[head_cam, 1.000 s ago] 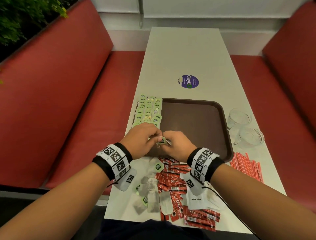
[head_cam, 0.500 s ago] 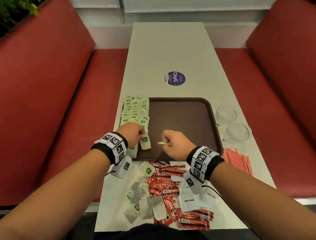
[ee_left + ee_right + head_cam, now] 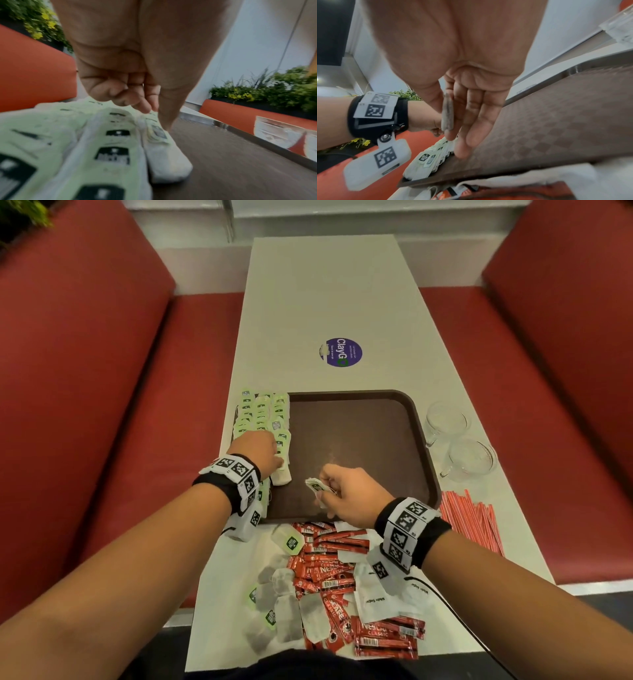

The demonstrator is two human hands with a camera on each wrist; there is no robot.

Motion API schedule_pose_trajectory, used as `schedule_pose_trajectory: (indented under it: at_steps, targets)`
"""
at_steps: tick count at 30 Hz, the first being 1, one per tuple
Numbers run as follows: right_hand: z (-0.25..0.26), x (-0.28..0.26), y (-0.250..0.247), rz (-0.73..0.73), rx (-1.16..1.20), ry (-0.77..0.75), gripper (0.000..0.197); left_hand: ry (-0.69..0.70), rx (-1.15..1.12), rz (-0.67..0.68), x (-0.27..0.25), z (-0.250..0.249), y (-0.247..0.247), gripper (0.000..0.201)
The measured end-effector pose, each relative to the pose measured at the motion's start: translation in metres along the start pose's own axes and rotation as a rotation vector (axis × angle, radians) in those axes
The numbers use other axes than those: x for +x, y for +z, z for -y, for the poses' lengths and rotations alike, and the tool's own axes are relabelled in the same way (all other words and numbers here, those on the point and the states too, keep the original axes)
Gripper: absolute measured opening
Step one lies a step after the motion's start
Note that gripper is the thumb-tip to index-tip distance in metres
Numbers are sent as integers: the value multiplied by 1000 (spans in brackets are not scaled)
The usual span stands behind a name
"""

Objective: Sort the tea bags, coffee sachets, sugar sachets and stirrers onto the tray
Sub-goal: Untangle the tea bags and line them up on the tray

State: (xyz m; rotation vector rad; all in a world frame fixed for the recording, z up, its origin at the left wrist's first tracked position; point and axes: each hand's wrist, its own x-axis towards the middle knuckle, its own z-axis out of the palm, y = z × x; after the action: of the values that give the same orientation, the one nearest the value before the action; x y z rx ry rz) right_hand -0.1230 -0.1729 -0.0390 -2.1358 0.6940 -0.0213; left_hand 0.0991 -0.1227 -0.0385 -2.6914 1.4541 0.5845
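Tea bag (image 3: 315, 485), pinched in the right hand (image 3: 349, 496), is hanging just right of the tray's (image 3: 423, 460) tea-bag rows (image 3: 262, 414); left hand (image 3: 257, 451), fingers curled, is pressing the nearest row's end bag (image 3: 281, 475).

A long pale table (image 3: 329, 302) is flanked on both sides by red upholstered booth benches (image 3: 102, 378), with tall padded backrests (image 3: 565, 302). A white wall (image 3: 342, 213) is seen beyond the far end. Green planters with yellow flowers (image 3: 257, 92) are set behind the backrests.
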Motion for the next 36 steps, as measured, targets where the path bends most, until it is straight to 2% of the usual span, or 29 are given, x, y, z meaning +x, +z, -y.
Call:
schedule_pose_trajectory:
  at_steps: [3, 6, 10, 12, 16, 17, 20, 27, 29, 31, 33, 36]
  targets:
    - [-1, 1, 1, -2, -34, -2, 7, 39, 132, 143, -6, -10, 9, 40]
    - [-2, 3, 3, 2, -74, 3, 14, 48, 175, 212, -7, -10, 15, 41]
    - [-1, 5, 3, -2, -74, -1, 19, 112, 109, 171, -11, -5, 14, 24]
    - [-2, 6, 4, -7, -79, -4, 22, 192, -34, 116, -18, -5, 11, 22]
    - [-2, 8, 7, -56, -61, -12, 22, 390, -433, 18, -41, -6, 0, 41]
    - [-2, 9, 7, -68, -58, -19, 23, 430, -456, 30, -47, -6, -3, 38]
    - [-1, 13, 11, -69, -56, -34, 21, 526, -369, 43, -56, -4, -5, 15]
    - [4, 15, 14, -88, -88, -46, 12, 488, -379, -57, -55, 7, -4, 4]
    - [3, 14, 13, -67, -114, -39, 21, 420, -402, -122, -55, 11, -6, 5]
    - [2, 11, 12, 14, -137, -21, 33, 355, -364, -158, -53, 16, -6, 6]
    - [2, 8, 14, 125, -195, -17, 32, 307, -304, -114, -49, 21, -5, 8]
    - [8, 6, 20, 269, -329, -81, 23, 272, -198, 73, -41, 27, 3, 12]
